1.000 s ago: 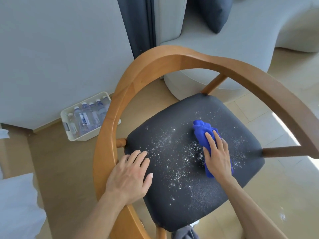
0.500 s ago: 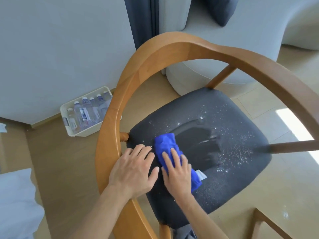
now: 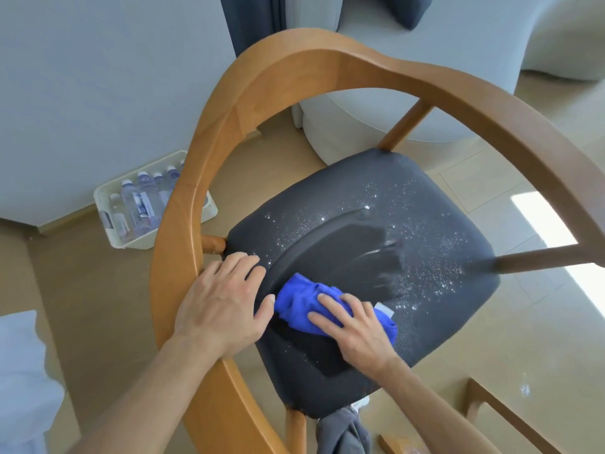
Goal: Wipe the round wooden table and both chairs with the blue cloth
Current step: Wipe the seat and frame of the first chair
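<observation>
A wooden chair (image 3: 294, 60) with a curved armrest frame and a dark grey seat cushion (image 3: 442, 290) fills the view. White powder specks cover the far and right part of the cushion; a dark wiped band crosses its middle. My right hand (image 3: 353, 326) presses the bunched blue cloth (image 3: 301, 299) flat onto the near left of the cushion, fingers straight. My left hand (image 3: 222, 299) rests with spread fingers on the cushion's left edge beside the armrest, its thumb touching the cloth. The round table is out of view.
A white basket of water bottles (image 3: 144, 204) stands on the floor by the wall at left. A light grey sofa (image 3: 425, 77) stands behind the chair. Another wooden frame (image 3: 510, 417) shows at bottom right. Grey fabric (image 3: 343, 434) hangs below the seat.
My right hand has dragged the cloth from the seat's middle right to its near left, leaving a wiped band through the powder. My left hand has stayed at the seat's left edge.
</observation>
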### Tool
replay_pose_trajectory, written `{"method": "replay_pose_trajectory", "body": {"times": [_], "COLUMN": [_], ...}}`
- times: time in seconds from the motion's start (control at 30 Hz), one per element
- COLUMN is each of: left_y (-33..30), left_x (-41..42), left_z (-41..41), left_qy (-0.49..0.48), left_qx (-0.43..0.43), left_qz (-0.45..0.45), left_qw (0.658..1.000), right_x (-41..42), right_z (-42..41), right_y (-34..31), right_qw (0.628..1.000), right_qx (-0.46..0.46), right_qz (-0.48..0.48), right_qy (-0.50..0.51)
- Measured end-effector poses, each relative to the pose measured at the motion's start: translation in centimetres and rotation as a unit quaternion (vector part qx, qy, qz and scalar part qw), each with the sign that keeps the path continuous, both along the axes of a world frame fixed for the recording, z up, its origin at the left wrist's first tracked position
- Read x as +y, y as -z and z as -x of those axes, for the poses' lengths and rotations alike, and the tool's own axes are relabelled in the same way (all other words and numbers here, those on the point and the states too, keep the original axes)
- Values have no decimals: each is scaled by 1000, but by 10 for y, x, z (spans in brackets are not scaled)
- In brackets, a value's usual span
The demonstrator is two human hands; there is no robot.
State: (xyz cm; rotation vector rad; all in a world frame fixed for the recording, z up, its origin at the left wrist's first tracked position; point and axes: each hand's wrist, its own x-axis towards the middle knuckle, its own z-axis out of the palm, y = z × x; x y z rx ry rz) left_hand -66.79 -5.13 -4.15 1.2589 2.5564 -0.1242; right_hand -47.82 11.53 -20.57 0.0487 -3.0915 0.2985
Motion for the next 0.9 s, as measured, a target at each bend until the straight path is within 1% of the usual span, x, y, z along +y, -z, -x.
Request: {"method": "replay_pose_trajectory", "body": {"times": [0.13, 0.23, 0.3, 0.37, 0.4, 0.43, 0.47, 0.53, 0.63, 0.7, 0.8, 0.9], "left_y": [-1, 0, 1, 4, 5, 6, 7, 8, 7, 7, 7, 7], "left_x": [-1, -1, -2, -3, -4, -4, -4, -5, -5, -4, -5, -5], "left_z": [0, -1, -1, 0, 0, 0, -1, -1, -1, -1, -2, -3], "left_qy": [-6, -5, -4, 0, 4, 7, 11, 12, 14, 15, 5, -13], "left_qx": [-7, -7, -6, -9, -8, -6, -3, -2, -1, -2, -7, -10], "left_qz": [7, 3, -5, -14, -20, -27, -34, -44, -49, -50, -61, -66], "left_qw": [1000, 1000, 1000, 1000, 1000, 1000, 999, 999, 999, 999, 998, 998], "right_x": [62, 109, 130, 137, 136, 131, 124, 100, 35, -16, -87, -127], "right_z": [-1, -3, -3, 2, 6, 9, 10, 9, 1, -6, -20, -38], "right_y": [-7, -16, -18, -15, -14, -14, -15, -17, -18, -18, -18, -19], "right_qw": [994, 972, 932, 878, 859, 849, 845, 851, 878, 901, 934, 964], "right_qx": [11, 12, -15, -39, -42, -42, -40, -30, -3, 14, 15, -1], "right_qz": [-42, -41, -7, 29, 36, 35, 35, 40, 49, 50, 83, 118], "right_qy": [102, 232, 362, 476, 509, 526, 531, 523, 475, 430, 346, 238]}}
